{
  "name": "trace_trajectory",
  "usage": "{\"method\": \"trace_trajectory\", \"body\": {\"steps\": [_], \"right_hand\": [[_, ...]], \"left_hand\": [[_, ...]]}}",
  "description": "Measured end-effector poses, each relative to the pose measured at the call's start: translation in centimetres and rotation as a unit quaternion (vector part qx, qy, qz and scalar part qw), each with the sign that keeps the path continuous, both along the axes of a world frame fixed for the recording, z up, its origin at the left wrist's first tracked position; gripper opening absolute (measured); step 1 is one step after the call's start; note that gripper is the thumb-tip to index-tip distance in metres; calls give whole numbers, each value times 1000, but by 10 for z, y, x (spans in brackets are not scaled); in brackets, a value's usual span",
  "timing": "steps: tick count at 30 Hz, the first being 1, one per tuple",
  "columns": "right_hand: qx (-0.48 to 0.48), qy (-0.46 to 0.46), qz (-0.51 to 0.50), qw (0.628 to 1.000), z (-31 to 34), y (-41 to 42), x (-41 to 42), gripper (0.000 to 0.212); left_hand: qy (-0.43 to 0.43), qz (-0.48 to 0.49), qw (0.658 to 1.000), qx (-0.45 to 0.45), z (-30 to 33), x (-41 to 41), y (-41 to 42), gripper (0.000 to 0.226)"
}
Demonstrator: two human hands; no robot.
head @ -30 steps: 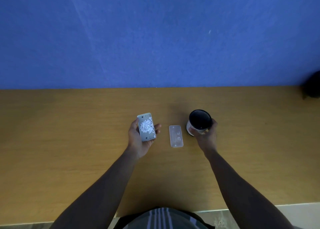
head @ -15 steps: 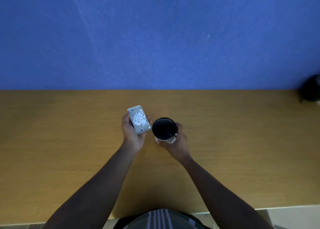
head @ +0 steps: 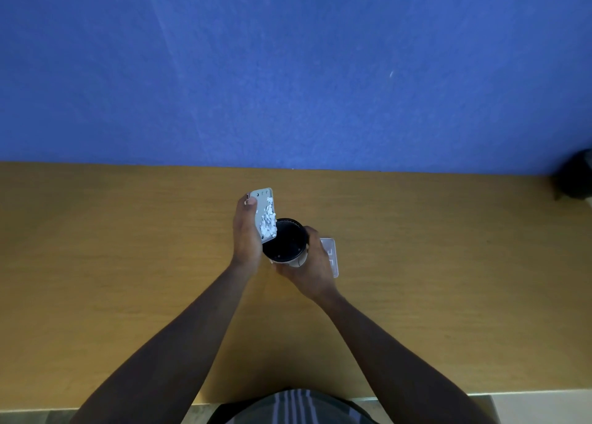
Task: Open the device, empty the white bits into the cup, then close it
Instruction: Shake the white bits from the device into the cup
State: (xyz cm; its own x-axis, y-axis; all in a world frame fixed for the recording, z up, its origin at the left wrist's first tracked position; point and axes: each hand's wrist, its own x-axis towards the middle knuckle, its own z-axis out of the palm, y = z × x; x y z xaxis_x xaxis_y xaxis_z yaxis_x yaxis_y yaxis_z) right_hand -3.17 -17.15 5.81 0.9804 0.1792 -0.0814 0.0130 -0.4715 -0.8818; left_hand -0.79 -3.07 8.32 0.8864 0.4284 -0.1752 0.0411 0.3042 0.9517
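Yellow-brown wooden surface (head: 128, 263) under a blue wall (head: 288, 71); both forearms reach in from the near edge. Left hand (head: 246, 231) holds the opened device (head: 263, 212), a grey flat tray, tilted on edge with its open face turned toward the cup (head: 283, 241). Grip of the left hand is clamped on the device: thumb on its upper left corner, the other fingers hidden behind it. White bits (head: 268, 221) crowd along the lower right side of the tray, directly above the cup's rim. The tray's lower corner overlaps the rim; contact cannot be told. Right hand (head: 312, 263) is wrapped around the cup's side, grip clamped on it; black interior, white outside. The lid (head: 331, 257), a pale flat plate, lies on the surface just behind the right hand, partly hidden. Dark object (head: 576, 176) at far right edge, unidentified.
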Motion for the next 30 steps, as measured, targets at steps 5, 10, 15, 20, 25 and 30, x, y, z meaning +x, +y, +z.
{"method": "trace_trajectory", "body": {"steps": [5,10,15,20,25,30], "right_hand": [[-1,-4,0,1000,2,3,1,84],[1,-3,0,1000,4,3,1,87],[5,2,-4,1000,6,2,1,86],[6,1,-5,1000,8,2,0,87],[9,1,-12,1000,9,2,0,89],[9,10,-15,1000,8,1,2,87]], "left_hand": [[-64,-44,993,84,3,-3,-2,24],[-93,-68,979,170,3,-4,-4,27],[-128,-107,937,306,0,-4,-1,24],[-121,-158,870,451,-5,-6,4,41],[-136,-177,817,532,-1,-7,5,47],[-145,-211,778,574,2,-4,5,53]]}}
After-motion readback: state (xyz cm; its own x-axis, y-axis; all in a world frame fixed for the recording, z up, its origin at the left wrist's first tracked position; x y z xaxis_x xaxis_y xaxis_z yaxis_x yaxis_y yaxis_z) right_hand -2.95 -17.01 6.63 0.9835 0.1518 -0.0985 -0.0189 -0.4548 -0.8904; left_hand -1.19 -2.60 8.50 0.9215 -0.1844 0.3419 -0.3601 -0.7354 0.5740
